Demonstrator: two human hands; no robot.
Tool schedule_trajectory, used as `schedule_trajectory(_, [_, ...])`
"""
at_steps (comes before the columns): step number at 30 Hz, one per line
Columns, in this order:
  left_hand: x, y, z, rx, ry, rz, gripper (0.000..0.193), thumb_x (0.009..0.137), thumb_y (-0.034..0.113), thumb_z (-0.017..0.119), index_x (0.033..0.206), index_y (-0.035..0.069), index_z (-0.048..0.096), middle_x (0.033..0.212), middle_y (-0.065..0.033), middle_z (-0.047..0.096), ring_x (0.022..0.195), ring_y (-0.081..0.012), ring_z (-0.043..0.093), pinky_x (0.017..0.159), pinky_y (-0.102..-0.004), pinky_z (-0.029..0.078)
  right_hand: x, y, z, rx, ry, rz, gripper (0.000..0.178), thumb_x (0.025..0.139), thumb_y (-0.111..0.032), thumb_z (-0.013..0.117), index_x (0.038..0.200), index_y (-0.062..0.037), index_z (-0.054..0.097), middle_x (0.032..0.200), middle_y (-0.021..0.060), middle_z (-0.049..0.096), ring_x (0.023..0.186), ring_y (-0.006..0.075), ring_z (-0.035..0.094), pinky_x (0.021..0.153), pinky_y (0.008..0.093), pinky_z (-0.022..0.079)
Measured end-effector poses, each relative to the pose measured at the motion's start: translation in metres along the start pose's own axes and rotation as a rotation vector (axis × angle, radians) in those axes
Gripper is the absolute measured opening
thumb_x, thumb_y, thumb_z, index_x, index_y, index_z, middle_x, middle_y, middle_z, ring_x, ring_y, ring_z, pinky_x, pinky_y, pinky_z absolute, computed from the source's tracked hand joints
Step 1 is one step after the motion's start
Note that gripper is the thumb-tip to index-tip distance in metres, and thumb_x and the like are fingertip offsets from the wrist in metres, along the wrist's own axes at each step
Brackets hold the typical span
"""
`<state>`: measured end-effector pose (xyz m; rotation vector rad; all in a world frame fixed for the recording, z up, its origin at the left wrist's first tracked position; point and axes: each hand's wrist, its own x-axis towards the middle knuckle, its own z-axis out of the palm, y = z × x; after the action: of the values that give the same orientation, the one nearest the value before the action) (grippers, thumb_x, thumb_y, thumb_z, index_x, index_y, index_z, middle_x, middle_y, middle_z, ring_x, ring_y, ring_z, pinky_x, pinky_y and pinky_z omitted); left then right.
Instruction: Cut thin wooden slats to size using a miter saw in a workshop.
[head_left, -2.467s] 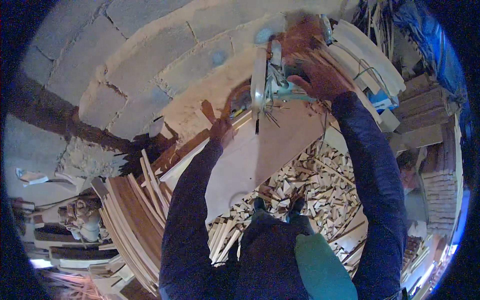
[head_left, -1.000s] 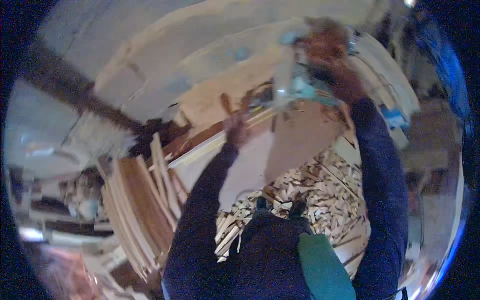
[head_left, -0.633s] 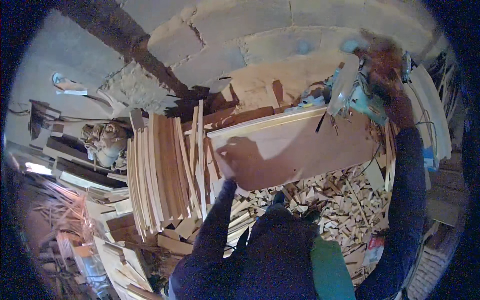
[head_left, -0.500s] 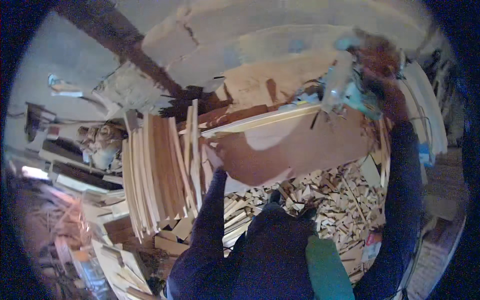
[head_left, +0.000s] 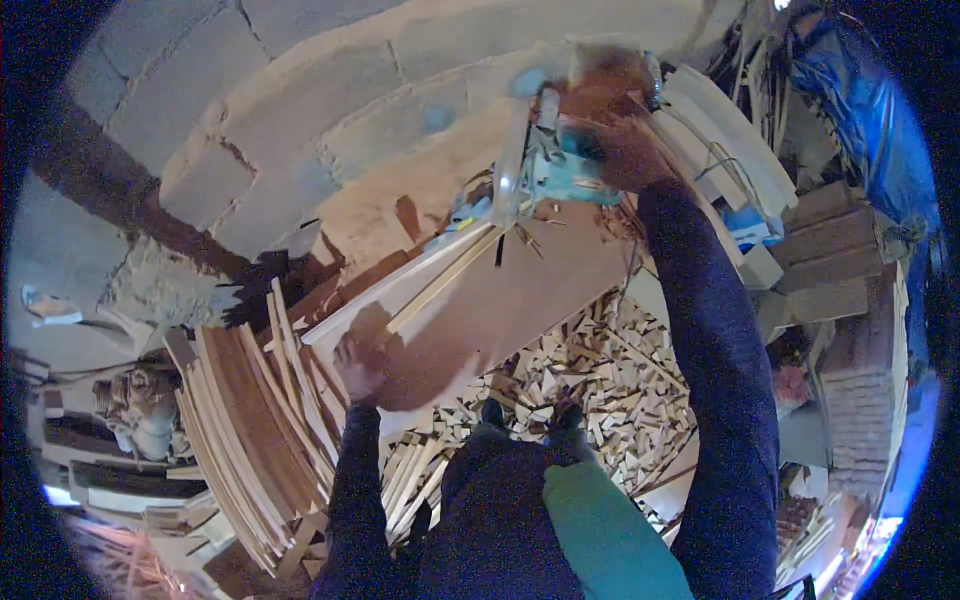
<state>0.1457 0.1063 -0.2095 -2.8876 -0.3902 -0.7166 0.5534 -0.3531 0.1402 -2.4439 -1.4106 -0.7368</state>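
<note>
Pale narrow wooden strip point(head_left: 447, 280) now projecting farther, left hand point(head_left: 361, 367) standing spread nearby, right hand point(head_left: 632, 152) showing blurred, grip indeterminable

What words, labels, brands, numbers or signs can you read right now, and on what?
None can be read.
Teal machine by the right hand: no legible marking.
Blue-and-white boxy object, right of that hand: any print is too small and blurred.

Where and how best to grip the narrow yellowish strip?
Likely by the lower-left end of the strip, the left hand coming from the left, pinching across its narrow width: that end lies nearest the hand, while the other runs toward the teal machine.
</note>
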Motion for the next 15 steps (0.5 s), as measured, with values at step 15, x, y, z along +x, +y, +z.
schedule_trajectory(15, [-0.046,0.111,-0.116,-0.601,-0.698,0.201,0.053,0.078,0.005,0.053,0.131,0.0,0.048,0.128,-0.0287,0.047,0.111,-0.0481,0.048,0.097,-0.055,0.04,-0.007,0.036,-0.042,0.072,-0.321,0.097,0.049,0.066,-0.008,0.07,0.114,-0.0078,0.064,0.115,0.0165,0.064,0.111,0.0339,0.059,0.101,0.0403,0.045])
